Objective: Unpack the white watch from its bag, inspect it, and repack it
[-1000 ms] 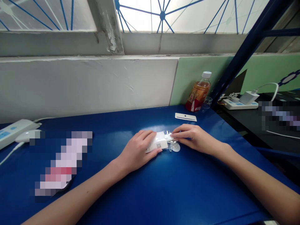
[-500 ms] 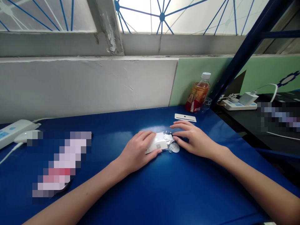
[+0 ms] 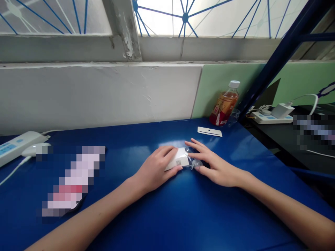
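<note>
A small white box (image 3: 180, 159) with a printed code on its side lies on the blue table (image 3: 167, 209) in the middle. My left hand (image 3: 154, 170) is wrapped round the box's left end, thumb under its front edge. My right hand (image 3: 213, 165) lies flat with fingers stretched out over a clear plastic wrapper (image 3: 194, 162) that sticks out of the box's right end. The fingertips touch the box.
A white card (image 3: 209, 131) lies behind my right hand. A bottle of amber drink (image 3: 226, 103) stands at the back right. A white power strip (image 3: 15, 146) and a white mouse (image 3: 34, 149) sit at the far left. A charger (image 3: 281, 111) rests on a second strip at right.
My right hand has opened from a pinch on the wrapper and slid left, now lying flat over it against the box. My left hand has stayed on the box.
</note>
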